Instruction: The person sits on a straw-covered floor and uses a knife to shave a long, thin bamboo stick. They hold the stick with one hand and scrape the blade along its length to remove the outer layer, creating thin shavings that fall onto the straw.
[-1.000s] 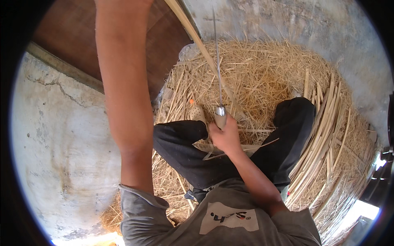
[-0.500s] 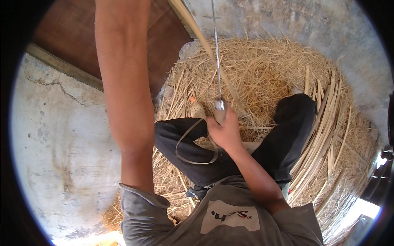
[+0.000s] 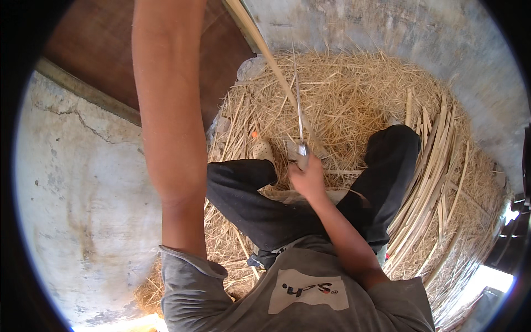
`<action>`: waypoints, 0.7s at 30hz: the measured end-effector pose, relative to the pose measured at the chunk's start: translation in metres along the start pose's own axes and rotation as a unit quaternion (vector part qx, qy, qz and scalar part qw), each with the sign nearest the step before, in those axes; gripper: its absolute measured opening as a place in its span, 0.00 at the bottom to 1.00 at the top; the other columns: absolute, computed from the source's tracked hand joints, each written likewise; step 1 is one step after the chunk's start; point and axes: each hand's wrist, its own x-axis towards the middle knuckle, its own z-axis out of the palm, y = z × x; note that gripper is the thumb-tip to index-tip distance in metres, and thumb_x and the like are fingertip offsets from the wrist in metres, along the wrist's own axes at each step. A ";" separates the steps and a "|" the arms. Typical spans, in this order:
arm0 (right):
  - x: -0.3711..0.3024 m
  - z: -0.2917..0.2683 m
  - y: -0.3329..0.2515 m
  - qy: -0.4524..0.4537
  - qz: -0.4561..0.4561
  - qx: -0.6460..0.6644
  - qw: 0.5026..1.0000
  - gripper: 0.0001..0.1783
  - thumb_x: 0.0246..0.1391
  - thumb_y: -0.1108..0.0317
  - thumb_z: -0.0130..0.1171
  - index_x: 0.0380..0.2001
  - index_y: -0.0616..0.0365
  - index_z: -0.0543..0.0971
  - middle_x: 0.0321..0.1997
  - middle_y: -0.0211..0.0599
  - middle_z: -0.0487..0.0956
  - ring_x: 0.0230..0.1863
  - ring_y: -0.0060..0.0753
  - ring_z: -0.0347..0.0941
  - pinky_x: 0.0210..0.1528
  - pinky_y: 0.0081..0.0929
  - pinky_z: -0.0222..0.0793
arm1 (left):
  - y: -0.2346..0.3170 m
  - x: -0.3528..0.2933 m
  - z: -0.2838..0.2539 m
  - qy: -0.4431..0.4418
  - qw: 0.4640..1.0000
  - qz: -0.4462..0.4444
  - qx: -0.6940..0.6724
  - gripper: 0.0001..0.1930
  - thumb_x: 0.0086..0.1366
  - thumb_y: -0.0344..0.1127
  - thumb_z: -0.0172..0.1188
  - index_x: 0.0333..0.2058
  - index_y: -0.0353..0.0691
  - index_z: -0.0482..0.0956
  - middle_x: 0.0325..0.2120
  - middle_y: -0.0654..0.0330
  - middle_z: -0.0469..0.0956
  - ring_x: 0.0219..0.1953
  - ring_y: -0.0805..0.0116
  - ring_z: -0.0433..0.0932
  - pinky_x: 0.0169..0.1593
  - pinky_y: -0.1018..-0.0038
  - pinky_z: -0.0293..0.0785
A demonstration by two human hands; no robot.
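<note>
My right hand (image 3: 307, 172) is closed round the handle of a long, thin-bladed knife (image 3: 300, 113), whose narrow blade points away from me. A pale bamboo strip (image 3: 264, 48) slants down from the top edge and passes the blade, its lower end close to my right hand. Whether blade and strip touch, I cannot tell. My left arm (image 3: 170, 110) reaches straight up past the top edge, so the left hand is out of the picture. Beneath the knife lies a thick heap of straw-like shavings (image 3: 345, 94).
Long split bamboo strips (image 3: 437, 166) lie bundled beside my right leg. My bent legs in dark trousers (image 3: 249, 205) frame the work, with a beige perforated clog (image 3: 262, 149) by the left knee. A stained wall (image 3: 88, 182) and a brown panel (image 3: 99, 55) stand left.
My right hand and the knife have shifted a little right and nearer to me. The thin loop of strip that hung left of the hand is gone from there.
</note>
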 end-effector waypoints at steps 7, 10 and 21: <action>0.006 -0.002 -0.016 -0.046 0.064 -0.002 0.997 0.16 0.44 0.73 0.56 0.40 0.66 0.73 0.24 0.44 0.75 0.28 0.41 0.74 0.33 0.33 0.69 | -0.013 0.021 -0.020 0.018 0.998 -0.059 0.033 0.20 0.72 0.51 0.40 0.21 0.51 0.60 0.13 0.72 0.52 0.15 0.77 0.50 0.19 0.77 0.50; -0.005 -0.015 -0.068 -0.040 -0.048 0.057 0.996 0.25 0.45 0.70 0.55 0.49 0.65 0.72 0.34 0.62 0.77 0.39 0.60 0.76 0.41 0.42 0.71 | -0.012 0.018 -0.017 0.018 0.999 -0.036 0.036 0.21 0.72 0.52 0.40 0.21 0.51 0.60 0.13 0.72 0.51 0.14 0.77 0.50 0.19 0.76 0.50; -0.017 -0.009 0.065 -0.087 0.301 0.016 0.950 0.13 0.44 0.69 0.57 0.34 0.65 0.76 0.27 0.55 0.78 0.33 0.56 0.78 0.35 0.40 0.72 | -0.013 0.022 -0.012 0.094 0.991 -0.075 0.054 0.20 0.72 0.51 0.40 0.22 0.50 0.60 0.13 0.71 0.52 0.15 0.76 0.51 0.20 0.76 0.52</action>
